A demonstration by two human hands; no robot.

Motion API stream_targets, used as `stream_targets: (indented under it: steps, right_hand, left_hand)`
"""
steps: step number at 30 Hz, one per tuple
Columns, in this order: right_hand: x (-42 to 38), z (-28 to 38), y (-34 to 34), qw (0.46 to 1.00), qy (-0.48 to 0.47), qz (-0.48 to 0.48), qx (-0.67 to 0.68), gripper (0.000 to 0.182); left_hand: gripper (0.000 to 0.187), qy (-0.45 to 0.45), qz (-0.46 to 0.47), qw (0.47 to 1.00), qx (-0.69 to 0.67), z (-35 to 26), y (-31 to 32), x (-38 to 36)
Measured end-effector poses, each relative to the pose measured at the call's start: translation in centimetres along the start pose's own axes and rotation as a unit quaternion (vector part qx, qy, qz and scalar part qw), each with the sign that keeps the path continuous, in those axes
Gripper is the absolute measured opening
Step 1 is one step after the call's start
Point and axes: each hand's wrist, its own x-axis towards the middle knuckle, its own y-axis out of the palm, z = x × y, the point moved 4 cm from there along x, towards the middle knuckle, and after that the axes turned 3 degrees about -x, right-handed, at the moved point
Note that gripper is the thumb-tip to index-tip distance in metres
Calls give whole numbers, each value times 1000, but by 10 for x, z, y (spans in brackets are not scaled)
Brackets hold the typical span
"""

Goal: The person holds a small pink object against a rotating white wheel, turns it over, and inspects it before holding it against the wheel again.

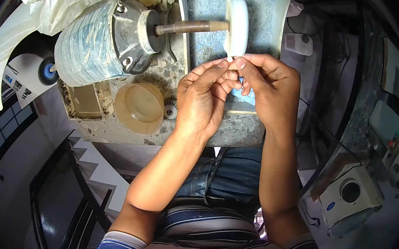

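Together, both hands (198, 93) (276, 91) pinch a small white piece (230, 59) by the white wheel (239, 29).

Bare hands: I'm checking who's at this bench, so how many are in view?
2: the left hand and the right hand, both close to the white wheel, meeting at a small white piece. No others show.

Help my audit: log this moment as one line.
left hand, right hand: at small white piece | white wheel: on shaft | motor: left of wheel
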Motion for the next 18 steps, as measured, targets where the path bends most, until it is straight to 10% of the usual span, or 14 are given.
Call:
stream_targets:
  steps: [18]
  right_hand:
    - [-3, 8, 2, 1000, 4, -15, 26, 9]
  left_hand:
    - [14, -62, -16, 986, -152, 11, 6, -9]
